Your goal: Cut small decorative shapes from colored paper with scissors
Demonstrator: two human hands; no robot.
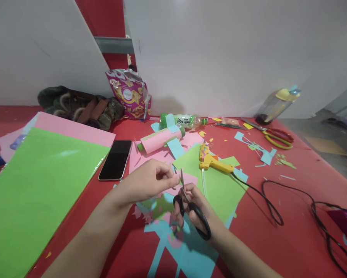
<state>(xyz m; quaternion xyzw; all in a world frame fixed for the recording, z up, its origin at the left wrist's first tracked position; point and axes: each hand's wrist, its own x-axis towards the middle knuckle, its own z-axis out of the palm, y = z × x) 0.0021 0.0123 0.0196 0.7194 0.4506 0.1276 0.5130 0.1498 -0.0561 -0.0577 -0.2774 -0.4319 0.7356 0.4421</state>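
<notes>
My left hand (148, 180) is closed in a pinch on a small piece of paper that I cannot make out clearly, just above the table. My right hand (199, 210) grips black-handled scissors (187, 204), whose blades point up toward the left hand's fingertips. Under both hands lie pink, green and blue paper scraps (179, 247). A pink paper roll with blue fins (161, 139) lies behind them, beside a green sheet (216, 185).
A yellow glue gun (212, 161) with a black cable (277, 208) lies right of my hands. A black phone (115, 160) sits beside a large green sheet (37, 189) on pink paper. Red-yellow scissors (276, 137), a green bottle (187, 120), a snack bag (129, 94) and a tipped bottle (277, 103) stand farther back.
</notes>
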